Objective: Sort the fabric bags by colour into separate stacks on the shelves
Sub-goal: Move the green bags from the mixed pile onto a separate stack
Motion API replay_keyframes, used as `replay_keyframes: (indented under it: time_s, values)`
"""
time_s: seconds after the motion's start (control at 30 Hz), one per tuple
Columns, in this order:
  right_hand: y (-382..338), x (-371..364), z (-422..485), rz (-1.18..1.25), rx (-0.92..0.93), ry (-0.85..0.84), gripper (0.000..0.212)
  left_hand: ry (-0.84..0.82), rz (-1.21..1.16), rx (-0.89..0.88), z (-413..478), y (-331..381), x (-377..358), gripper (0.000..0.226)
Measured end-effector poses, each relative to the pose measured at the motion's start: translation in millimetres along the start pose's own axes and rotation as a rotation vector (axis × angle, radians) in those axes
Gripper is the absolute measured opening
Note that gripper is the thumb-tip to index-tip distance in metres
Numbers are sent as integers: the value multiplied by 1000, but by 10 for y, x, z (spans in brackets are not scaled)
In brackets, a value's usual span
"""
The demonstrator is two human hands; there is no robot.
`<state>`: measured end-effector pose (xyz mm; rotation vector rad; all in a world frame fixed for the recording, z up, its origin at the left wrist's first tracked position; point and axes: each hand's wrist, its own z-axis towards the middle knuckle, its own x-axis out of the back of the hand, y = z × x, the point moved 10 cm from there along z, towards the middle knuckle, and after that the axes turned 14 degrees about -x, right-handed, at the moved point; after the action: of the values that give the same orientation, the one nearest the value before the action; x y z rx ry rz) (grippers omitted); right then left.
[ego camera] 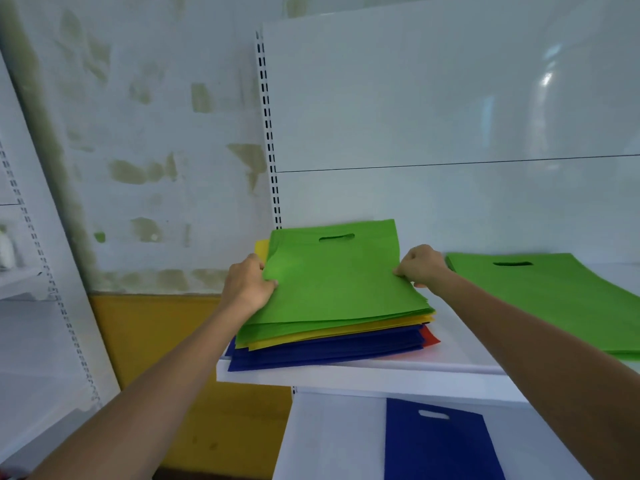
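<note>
A mixed pile of fabric bags (332, 344) lies on the white shelf (363, 375), with green bags on top, then yellow, blue and a red one at the bottom right. My left hand (247, 284) pinches the left edge of the top green bag (332, 278). My right hand (420, 266) pinches its right edge. A separate stack of green bags (554, 303) lies on the same shelf to the right. One blue bag (436, 441) lies flat on the lower shelf.
The white back panel (450, 116) of the shelving rises behind the piles, with a slotted upright (268, 133) at its left. A stained wall (138, 150) and a second shelf unit (34, 271) stand to the left.
</note>
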<state>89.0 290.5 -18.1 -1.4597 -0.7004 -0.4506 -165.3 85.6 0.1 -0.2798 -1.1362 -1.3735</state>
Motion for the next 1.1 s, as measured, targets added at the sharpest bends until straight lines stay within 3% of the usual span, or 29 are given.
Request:
replay_keyframes:
  time_s: [0.1, 0.27, 0.37, 0.6, 0.83, 1.0, 1.1]
  values:
    - [-75, 187, -17, -39, 90, 131, 4, 2, -37, -37, 10, 157, -6, 39]
    - [-187, 724, -46, -73, 298, 278, 38, 42, -74, -146, 84, 759, 8, 24]
    - [-117, 1130, -22, -160, 381, 369, 39, 64, -102, -198, 160, 1216, -82, 23]
    - [542, 2167, 172, -222, 361, 456, 39, 31, -148, -280, 214, 2255, -674, 26]
    - [1394, 2735, 386, -276, 222, 426, 36, -99, -144, -294, 76, 3009, -1393, 29]
    - [1977, 2553, 623, -419, 110, 238, 34, -210, -59, -243, -150, 3120, -1910, 29]
    - [2233, 2348, 760, -515, 76, 140, 34, -292, -6, -208, -288, 3089, -2117, 16]
